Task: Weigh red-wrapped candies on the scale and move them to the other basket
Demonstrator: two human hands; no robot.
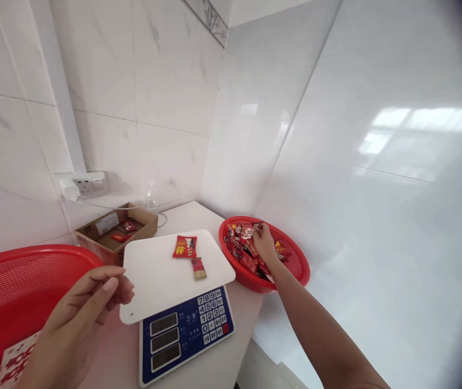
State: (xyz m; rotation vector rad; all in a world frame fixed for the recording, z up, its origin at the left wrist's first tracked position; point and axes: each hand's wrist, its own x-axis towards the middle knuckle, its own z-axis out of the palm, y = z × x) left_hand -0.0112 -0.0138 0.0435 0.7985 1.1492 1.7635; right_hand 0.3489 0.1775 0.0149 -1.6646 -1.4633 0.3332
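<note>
1. R hand (263, 244) is down in the small red basket (301, 270) at the counter's (190, 213) far right. Fingers are curled into the sweet packets (243, 246); can't tell whether they've closed on 1.
2. L hand (88, 302) hovers just in front of the white tray (153, 275) of the scale (186, 335). Thumb tip is pressed to fingertips, w/ nothing visible btwn them.
3. Tray carries 2 items: a red packet (185, 246) & a small gold packet (199, 268) just below it. They lie near each other, not touching.
4. Around them:
   - a cardboard box (93, 235) behind the tray w/ a few red packets inside
   - a big red basket (12, 281) at the left edge
   - a wall socket (88, 185) above the box
   - a clear bottle (151, 197) in the corner
5. Step in hand, as I read it, is picking packets out of the small red basket. Best done by pinching 1 packet at its edge w/ thumb & 2 fingers, no fistful. The pile is loose, so neighbours would prob. drag along.
6. Lift straight up past the rim before going sideways. The basket seems to sit at the counter's edge, so pressing on its outer side could tip it.
7. Anything laid on the tray should go on bare white, not overlapping the 2 there. Keep L hand off the tray, since a touch would likely skew the reading. Displays aren't readable from here.
</note>
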